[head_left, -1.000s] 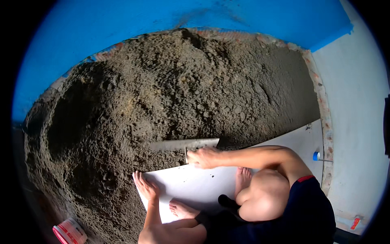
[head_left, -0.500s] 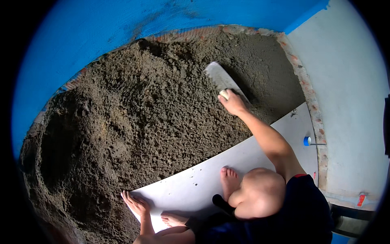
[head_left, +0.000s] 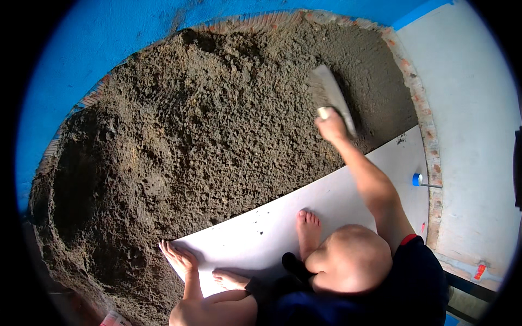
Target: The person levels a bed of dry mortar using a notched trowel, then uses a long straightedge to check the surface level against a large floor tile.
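Observation:
My right hand (head_left: 331, 127) is closed round the pale handle of a plastering trowel (head_left: 333, 89). Its long flat blade rests on the damp, crumbly mortar (head_left: 217, 136), beside a smoother patch (head_left: 375, 76) at the far right. Over the near left corner of a large white tile or slab (head_left: 234, 242), my left hand (head_left: 179, 258) lies with fingers stretched out along the edge, holding nothing. The slab's far edge borders the mortar. I squat with both bare feet on the slab.
A blue wall (head_left: 103, 54) and a whitish wall (head_left: 467, 92) bound the mortar, with rough exposed brick along their feet. From the right wall a thin pipe with a blue-and-white end (head_left: 417, 180) sticks out over the slab. Mortar heaps higher at the left.
My right hand has swept the trowel to the right, and its blade stands steeper across the picture. My left hand stays on the slab's corner. The whole view has shifted slightly.

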`<action>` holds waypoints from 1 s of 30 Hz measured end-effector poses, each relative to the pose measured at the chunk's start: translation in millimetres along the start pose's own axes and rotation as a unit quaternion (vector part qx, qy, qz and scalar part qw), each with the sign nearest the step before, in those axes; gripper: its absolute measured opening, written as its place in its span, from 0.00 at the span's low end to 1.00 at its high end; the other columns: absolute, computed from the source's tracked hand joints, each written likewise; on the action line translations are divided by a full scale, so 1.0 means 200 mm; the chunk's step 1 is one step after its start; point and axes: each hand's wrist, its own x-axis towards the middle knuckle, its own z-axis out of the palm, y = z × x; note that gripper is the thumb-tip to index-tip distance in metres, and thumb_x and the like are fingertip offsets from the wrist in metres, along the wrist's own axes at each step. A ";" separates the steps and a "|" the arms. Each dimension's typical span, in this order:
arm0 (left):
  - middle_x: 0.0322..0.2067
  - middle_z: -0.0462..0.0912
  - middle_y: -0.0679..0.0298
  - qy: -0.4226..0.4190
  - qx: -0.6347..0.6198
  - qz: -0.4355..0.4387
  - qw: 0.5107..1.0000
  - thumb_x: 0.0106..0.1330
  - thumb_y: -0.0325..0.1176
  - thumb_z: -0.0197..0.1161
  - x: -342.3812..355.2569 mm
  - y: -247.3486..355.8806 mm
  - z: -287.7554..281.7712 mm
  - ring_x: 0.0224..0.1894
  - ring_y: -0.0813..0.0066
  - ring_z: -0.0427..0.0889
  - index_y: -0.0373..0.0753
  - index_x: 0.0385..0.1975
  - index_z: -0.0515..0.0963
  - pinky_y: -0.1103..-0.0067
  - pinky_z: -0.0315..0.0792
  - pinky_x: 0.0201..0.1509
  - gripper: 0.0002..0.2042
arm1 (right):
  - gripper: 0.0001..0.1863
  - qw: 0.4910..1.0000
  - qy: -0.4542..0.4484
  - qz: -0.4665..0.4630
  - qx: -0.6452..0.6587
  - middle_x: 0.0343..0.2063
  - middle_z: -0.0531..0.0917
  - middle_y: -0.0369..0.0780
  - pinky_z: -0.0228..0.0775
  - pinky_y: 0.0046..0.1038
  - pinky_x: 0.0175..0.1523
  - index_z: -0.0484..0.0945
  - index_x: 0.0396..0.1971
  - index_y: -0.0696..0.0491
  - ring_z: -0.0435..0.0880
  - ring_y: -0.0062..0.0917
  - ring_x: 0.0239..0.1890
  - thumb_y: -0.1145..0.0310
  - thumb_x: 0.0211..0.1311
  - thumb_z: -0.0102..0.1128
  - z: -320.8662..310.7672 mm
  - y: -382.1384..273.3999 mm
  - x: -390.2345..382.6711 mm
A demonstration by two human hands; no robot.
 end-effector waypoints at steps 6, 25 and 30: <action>0.67 0.60 0.39 0.016 -0.018 -0.006 1.000 0.73 0.30 0.40 0.00 0.02 0.03 0.71 0.41 0.59 0.26 0.63 0.61 0.53 0.59 0.75 0.22 | 0.18 0.966 -0.153 -0.208 0.006 0.32 0.84 0.44 0.74 0.34 0.26 0.70 0.48 0.57 0.82 0.27 0.23 0.65 0.63 0.64 0.35 -0.51 -0.60; 0.70 0.55 0.42 -0.018 0.080 0.028 0.996 0.79 0.39 0.30 -0.02 -0.05 0.09 0.75 0.48 0.55 0.29 0.67 0.56 0.53 0.57 0.76 0.24 | 0.22 0.987 -0.119 -0.110 0.011 0.29 0.83 0.38 0.73 0.27 0.26 0.75 0.47 0.55 0.78 0.21 0.21 0.48 0.72 0.54 -0.05 0.13 -0.26; 0.70 0.56 0.42 -0.007 0.032 0.018 0.999 0.79 0.37 0.33 -0.02 -0.07 0.10 0.73 0.47 0.57 0.30 0.66 0.59 0.53 0.57 0.75 0.23 | 0.16 0.919 -0.034 0.056 0.389 0.19 0.72 0.32 0.61 0.25 0.16 0.72 0.41 0.50 0.69 0.17 0.13 0.53 0.70 0.61 -0.23 0.49 -0.03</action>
